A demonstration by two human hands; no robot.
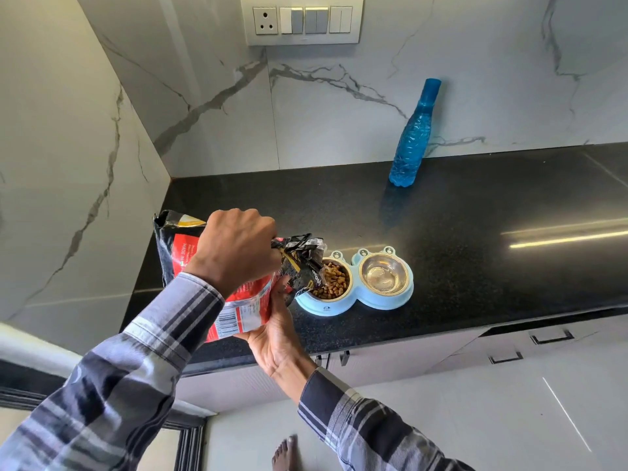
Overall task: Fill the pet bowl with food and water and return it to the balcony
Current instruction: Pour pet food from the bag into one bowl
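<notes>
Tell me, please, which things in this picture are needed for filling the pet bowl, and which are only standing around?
Needed for the job:
- double pet bowl: left cup with kibble, right cup without food
- food bag, held by left hand and right hand
- blue bottle, upright by the wall

Only standing around:
- switch panel
- drawer handles

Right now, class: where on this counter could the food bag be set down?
Bare counter lies right of the double pet bowl, and behind it toward the blue bottle. The left corner is crowded: the food bag, left hand and right hand.
</notes>
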